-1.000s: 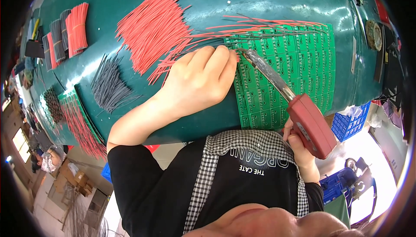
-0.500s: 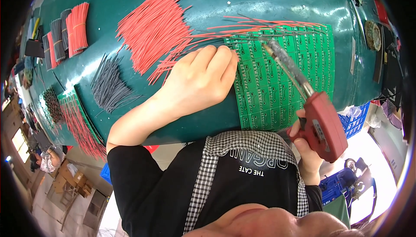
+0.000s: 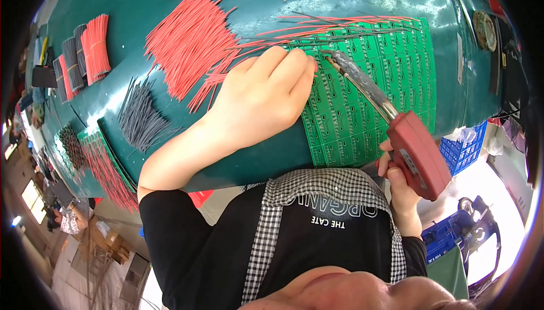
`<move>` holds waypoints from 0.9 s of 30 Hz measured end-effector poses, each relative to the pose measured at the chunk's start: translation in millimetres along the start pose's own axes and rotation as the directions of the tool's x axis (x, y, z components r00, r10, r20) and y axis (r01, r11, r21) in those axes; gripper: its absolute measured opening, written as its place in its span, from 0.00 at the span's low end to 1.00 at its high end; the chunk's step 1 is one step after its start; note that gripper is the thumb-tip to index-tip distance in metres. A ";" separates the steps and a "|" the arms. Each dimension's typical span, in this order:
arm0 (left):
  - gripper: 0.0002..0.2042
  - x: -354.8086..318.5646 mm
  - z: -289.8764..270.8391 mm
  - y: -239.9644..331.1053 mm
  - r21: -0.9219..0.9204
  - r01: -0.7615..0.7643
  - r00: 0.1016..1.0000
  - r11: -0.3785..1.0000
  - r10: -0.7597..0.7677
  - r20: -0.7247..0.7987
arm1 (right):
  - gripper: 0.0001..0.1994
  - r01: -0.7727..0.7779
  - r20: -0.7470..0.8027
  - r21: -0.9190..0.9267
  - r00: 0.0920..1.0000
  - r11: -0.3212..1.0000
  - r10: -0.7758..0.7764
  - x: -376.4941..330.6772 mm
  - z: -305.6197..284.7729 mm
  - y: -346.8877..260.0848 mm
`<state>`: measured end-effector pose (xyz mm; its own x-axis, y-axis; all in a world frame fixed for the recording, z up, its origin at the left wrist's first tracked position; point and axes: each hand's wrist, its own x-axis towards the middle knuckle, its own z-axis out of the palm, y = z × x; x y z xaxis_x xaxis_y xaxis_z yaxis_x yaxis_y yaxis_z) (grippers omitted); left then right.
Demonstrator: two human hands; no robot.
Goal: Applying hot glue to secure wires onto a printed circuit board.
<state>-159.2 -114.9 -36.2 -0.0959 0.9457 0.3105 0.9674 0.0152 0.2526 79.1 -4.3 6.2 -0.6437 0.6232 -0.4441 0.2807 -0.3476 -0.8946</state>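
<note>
My left hand (image 3: 263,92) is closed in a pinch at the left edge of a sheet of green circuit boards (image 3: 362,100). A bit of red wire (image 3: 315,67) shows at its fingertips, the rest being hidden by the hand. My right hand (image 3: 401,188) grips a red soldering gun (image 3: 418,154) by its handle. The gun's long barrel slants up to the left, and its tip is over the boards just right of my left fingertips. Red and dark wires (image 3: 340,29) lie across the boards' far edge.
Left of the boards are a large red wire pile (image 3: 190,43) and a smaller dark wire pile (image 3: 141,118). Farther left lie banded wire bundles (image 3: 97,46) and a board with red wires attached (image 3: 107,162). A blue crate (image 3: 464,148) stands beyond the table's right end.
The soldering gun's tip has moved left, closer to my left fingertips. My left hand stays closed near the boards' edge. The whole view has shifted slightly.
</note>
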 end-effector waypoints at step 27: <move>0.13 1.8 10.3 -3.0 -0.015 -0.036 0.999 0.999 0.036 -0.013 | 0.33 0.040 0.045 -0.013 0.998 0.999 -0.040 -2.5 -2.5 3.3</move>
<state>-159.9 -109.9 -45.9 -0.0646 0.9413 0.3314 0.9666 -0.0235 0.2551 83.4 -5.2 4.2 -0.6857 0.6043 -0.4057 0.2636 -0.3134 -0.9123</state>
